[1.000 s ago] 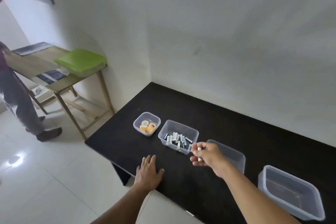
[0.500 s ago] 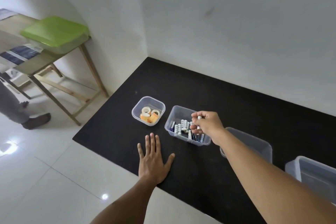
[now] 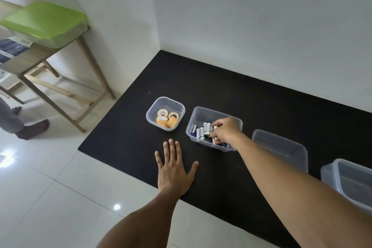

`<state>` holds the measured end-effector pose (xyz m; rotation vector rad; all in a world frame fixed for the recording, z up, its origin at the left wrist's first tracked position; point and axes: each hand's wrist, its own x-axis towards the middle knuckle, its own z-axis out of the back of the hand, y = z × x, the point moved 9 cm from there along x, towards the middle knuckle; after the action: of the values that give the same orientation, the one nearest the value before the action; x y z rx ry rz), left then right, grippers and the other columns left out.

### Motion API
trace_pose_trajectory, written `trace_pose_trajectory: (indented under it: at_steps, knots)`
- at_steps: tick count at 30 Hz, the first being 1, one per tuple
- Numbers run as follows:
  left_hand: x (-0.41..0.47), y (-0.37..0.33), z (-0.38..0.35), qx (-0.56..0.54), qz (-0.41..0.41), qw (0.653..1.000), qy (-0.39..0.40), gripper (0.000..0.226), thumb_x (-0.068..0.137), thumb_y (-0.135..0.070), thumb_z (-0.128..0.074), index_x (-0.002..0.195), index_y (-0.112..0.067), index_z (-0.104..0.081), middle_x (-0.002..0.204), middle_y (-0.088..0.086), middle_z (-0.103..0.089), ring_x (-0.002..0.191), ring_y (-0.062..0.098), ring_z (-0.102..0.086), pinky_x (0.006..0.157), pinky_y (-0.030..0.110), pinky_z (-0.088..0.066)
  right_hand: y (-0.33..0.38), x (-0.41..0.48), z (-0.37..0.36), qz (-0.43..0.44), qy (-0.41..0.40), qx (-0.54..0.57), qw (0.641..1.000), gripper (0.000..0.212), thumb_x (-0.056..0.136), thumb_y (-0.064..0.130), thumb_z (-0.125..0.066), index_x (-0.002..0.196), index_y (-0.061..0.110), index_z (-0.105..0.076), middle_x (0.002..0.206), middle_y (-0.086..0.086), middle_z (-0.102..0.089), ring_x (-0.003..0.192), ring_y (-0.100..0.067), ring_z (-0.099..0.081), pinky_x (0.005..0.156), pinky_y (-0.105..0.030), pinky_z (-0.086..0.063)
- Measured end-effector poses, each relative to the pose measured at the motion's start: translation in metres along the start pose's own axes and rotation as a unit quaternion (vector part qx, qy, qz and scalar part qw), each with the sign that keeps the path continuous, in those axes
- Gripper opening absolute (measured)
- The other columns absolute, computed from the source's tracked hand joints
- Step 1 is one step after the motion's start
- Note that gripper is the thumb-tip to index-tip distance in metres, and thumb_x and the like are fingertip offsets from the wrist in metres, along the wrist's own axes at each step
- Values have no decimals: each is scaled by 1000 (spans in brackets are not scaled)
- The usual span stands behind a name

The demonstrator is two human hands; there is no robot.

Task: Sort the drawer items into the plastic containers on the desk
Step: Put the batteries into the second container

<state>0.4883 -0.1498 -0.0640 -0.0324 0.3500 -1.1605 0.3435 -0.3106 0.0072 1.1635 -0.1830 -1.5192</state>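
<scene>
Curled fingers of the right hand (image 3: 226,131) pinched what looked like a single white battery (image 3: 215,128), with the hand low inside the clear rectangular battery container (image 3: 203,111). The battery sat just above the loose pile of batteries (image 3: 202,133) lying along the container's floor, so the grip was narrow and closed on one small cylinder. Holding it that low probably meant it could be set among the others without bouncing or rolling out.

The left hand (image 3: 174,169) lay flat on the black desk (image 3: 221,86), fingers straight and spread, near the front edge and just in front of the battery container. It held nothing. Its likely job was to steady the person leaning forward over the desk.

Left of the batteries stood a small square container (image 3: 153,106) holding tape rolls (image 3: 167,119), cream and orange. Like was kept with like, one kind to a tub. To the right, two larger clear containers (image 3: 281,143) (image 3: 354,175) showed nothing inside, presumably waiting for other kinds of item. All four stood in a row within arm's reach, well apart from the wall. The drawer itself was out of view.

Beyond the desk's left end stood a wooden table (image 3: 94,70) bearing a green-lidded box (image 3: 44,20).
</scene>
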Motion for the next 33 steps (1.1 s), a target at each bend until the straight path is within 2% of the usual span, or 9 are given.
trace_pose_trajectory:
  at_steps: [2, 8, 13, 16, 20, 23, 29, 31, 33]
  knots:
    - [0, 0, 0, 0, 1, 1000, -2, 96, 86, -81, -1, 156, -18, 19, 164, 4, 24, 148, 25, 29, 121, 55, 13, 1, 1, 1, 5, -5, -10, 1000, 38, 82, -11, -69, 116, 6, -68, 87, -6, -66, 90, -25, -71, 76, -42, -63]
    - [0, 0, 0, -4, 3, 1000, -3, 96, 87, -80, -3, 156, -17, 18, 164, 4, 24, 148, 25, 29, 121, 55, 14, 1, 2, 13, 21, -52, -22, 998, 36, 84, -11, -66, 116, 6, -67, 78, 2, -61, 63, -12, -62, 76, -42, -63]
    - [0, 0, 0, -2, 1, 1000, 7, 95, 87, -80, -1, 154, -16, 22, 163, 6, 26, 148, 26, 29, 120, 56, 14, 4, -12, 25, 64, -91, -5, 994, 27, 82, -3, -73, 101, 16, -72, 98, -3, -70, 79, -12, -69, 72, -35, -64]
    - [1, 2, 0, -7, 1, 1000, 16, 95, 87, -80, -3, 153, -15, 22, 164, 7, 23, 149, 26, 27, 120, 56, 14, 8, -35, 35, 111, -113, -10, 987, 22, 81, 4, -76, 94, 20, -72, 94, 0, -72, 78, -11, -69, 75, -32, -62]
    - [-1, 9, 4, -15, -15, 999, 44, 93, 91, -76, -17, 158, -18, 12, 166, 4, 17, 152, 24, 21, 122, 53, 10, 4, -85, 56, 164, -123, -20, 979, 18, 82, 10, -75, 99, 16, -74, 84, 8, -68, 79, -9, -66, 74, -31, -60]
    - [-17, 19, 6, -10, -12, 998, 52, 84, 96, -68, -27, 160, -21, 3, 168, 2, 11, 153, 24, 14, 123, 52, 2, -19, -127, 81, 180, -154, 0, 972, 17, 81, 6, -71, 97, 12, -74, 80, 4, -67, 76, -19, -68, 70, -35, -59]
    - [-79, -2, -15, -32, 29, 997, 69, 81, 96, -59, -43, 159, -18, -13, 168, 8, 1, 153, 31, 5, 118, 60, -12, -111, -207, 141, 136, -193, 9, 972, 17, 83, 8, -69, 99, 12, -74, 83, 2, -70, 71, -13, -66, 79, -30, -59]
    - [-104, -27, -21, -48, 24, 996, 70, 76, 95, -55, -49, 156, -18, -24, 166, 9, -9, 152, 33, -2, 114, 62, -22, -149, -234, 165, 119, -207, 12, 971, 17, 84, 8, -68, 100, 12, -74, 84, 1, -70, 75, -13, -68, 77, -28, -60]
    - [-132, -63, -20, -80, -2, 996, 47, 60, 94, -46, -55, 146, -18, -43, 159, 8, -29, 147, 32, -20, 109, 60, -30, -186, -258, 189, 103, -209, 12, 972, 18, 86, 7, -66, 101, 14, -73, 86, -1, -71, 73, -12, -67, 74, -25, -57]
